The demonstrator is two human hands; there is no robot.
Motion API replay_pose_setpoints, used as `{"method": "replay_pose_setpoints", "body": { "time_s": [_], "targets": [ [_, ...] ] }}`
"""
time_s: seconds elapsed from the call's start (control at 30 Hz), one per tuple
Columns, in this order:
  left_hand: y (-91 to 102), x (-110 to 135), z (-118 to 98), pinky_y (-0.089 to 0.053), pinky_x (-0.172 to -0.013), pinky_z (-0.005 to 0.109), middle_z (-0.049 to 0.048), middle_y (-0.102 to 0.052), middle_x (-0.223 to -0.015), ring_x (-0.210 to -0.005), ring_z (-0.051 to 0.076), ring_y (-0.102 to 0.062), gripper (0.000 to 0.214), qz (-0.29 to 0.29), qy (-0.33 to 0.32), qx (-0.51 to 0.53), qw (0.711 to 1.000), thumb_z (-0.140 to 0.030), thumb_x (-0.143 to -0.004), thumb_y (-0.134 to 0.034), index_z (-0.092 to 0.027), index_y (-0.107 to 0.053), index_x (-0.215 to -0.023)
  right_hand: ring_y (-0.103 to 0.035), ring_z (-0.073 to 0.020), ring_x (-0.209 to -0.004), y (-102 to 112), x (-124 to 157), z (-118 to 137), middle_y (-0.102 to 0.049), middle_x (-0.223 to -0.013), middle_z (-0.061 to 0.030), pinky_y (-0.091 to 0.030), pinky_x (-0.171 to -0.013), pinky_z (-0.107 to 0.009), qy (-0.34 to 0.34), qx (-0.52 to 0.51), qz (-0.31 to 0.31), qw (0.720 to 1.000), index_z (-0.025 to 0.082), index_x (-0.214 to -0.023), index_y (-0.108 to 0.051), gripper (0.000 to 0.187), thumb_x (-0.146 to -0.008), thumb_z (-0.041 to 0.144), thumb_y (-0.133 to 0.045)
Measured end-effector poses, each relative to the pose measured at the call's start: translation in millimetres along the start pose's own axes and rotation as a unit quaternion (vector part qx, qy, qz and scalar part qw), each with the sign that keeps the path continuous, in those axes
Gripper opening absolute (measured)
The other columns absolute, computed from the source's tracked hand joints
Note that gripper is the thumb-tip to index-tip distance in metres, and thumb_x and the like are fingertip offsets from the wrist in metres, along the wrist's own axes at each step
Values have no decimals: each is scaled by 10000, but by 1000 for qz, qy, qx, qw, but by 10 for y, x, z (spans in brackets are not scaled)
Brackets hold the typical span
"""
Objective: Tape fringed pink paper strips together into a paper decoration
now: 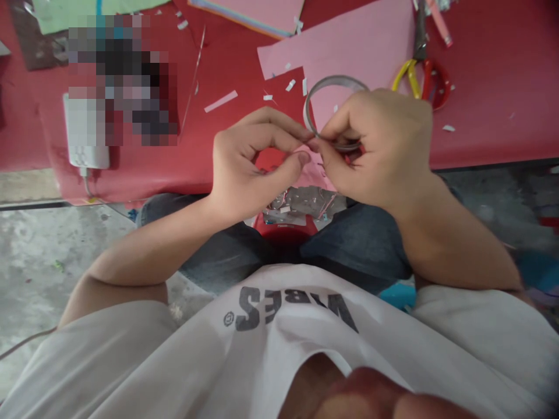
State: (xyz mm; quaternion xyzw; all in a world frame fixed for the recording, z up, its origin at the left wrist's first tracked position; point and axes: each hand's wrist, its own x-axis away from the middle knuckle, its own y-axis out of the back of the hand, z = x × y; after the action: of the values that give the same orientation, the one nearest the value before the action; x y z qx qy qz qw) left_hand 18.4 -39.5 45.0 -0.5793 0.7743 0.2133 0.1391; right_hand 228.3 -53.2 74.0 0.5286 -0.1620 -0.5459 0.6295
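My right hand [379, 145] is closed around the lower side of a thin, narrow roll of tape [338, 80], its thumb and index finger pinched at the near edge. The ring stands up past my fingers. My left hand [257, 160] meets it from the left, with thumb and fingertips pinched on a small pink paper piece [312, 167] that shows between my hands. The fingertips of both hands almost touch at the ring's lower left side. Whether a strip of tape runs between them is too small to tell.
On the red table [236, 75] lie a large pink sheet [345, 41], a pink strip [220, 101], white scraps [290, 85] and scissors [421, 78] with yellow and red handles. A white power adapter [89, 137] stands at left. More scraps lie below the table edge, between the knees.
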Motion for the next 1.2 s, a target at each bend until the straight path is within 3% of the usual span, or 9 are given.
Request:
{"method": "replay_pose_setpoints", "body": {
  "time_s": [0.37,0.5,0.57,0.67,0.77,0.93,1.03,1.13,1.2],
  "targets": [
    [-52,51,-17,-667,-909,331,-86,-790,-1059,-1015,124,-772,45,-19,63,196,978,-361,-972,-790,-318,-802,-978,-407,-136,-558,-74,-27,106,-548,-610,21,-400,-595,-353,-49,-264,-8,963,269,-762,-553,238,-952,403,-604],
    [-26,19,26,-625,-751,214,-121,-770,-1033,-891,49,-722,172,-6,18,331,944,-431,-902,-857,-316,-763,-988,-436,-147,-560,-139,-15,170,-558,-660,15,-414,-600,-373,-94,-324,-112,935,277,-795,-515,230,-975,410,-568],
    [33,-10,5,-633,-787,243,-97,-776,-1050,-926,73,-735,166,18,40,327,944,-399,-917,-844,-281,-734,-957,-501,-152,-566,-134,-42,85,-590,-677,12,-417,-586,-361,-133,-283,-115,943,275,-859,-525,205,-1005,419,-542],
    [122,-22,-65,-672,-944,349,-73,-777,-1281,-1181,185,-758,219,89,104,305,943,-397,-936,-819,-232,-693,-868,-580,-116,-643,-187,-152,-261,-693,-814,-6,-473,-643,-302,-132,-56,-60,988,247,-896,-584,146,-981,364,-606],
    [149,-1,-98,-683,-1020,426,-87,-698,-1471,-1413,282,-659,282,140,149,295,933,-418,-918,-834,-214,-676,-802,-531,-102,-646,-410,-311,-728,-716,-776,15,-433,-719,-297,-163,29,-10,986,227,-876,-667,88,-859,250,-750],
    [99,20,-30,-696,-1042,434,-45,-686,-1496,-1465,307,-615,240,159,162,333,915,-390,-870,-878,-229,-713,-803,-311,-88,-588,-749,-506,-1156,-564,-549,47,-334,-699,-308,-207,109,42,971,197,-600,-610,339,-549,189,-946],
    [82,23,-16,-716,-1017,436,-46,-702,-1470,-1431,316,-643,264,152,171,311,922,-405,-834,-908,-231,-720,-772,-494,-121,-685,-583,-471,-1027,-688,-746,-2,-403,-755,-320,-174,92,34,980,199,-730,-648,295,-654,265,-925],
    [82,35,-49,-680,-1105,494,-44,-731,-1422,-1387,320,-676,265,135,183,272,935,-398,-835,-912,-220,-732,-759,-653,-115,-927,-223,-291,-703,-728,-1166,-39,-497,-912,-303,-91,31,-8,995,236,-1166,-634,190,-982,276,-612],
    [87,48,-75,-650,-1148,523,-36,-747,-1394,-1386,320,-675,240,129,185,257,940,-380,-844,-907,-217,-745,-776,-669,-106,-928,-20,-140,-493,-700,-1171,-28,-529,-899,-289,-36,-18,-5,999,270,-1164,-599,184,-991,330,-607]
  ]
}}
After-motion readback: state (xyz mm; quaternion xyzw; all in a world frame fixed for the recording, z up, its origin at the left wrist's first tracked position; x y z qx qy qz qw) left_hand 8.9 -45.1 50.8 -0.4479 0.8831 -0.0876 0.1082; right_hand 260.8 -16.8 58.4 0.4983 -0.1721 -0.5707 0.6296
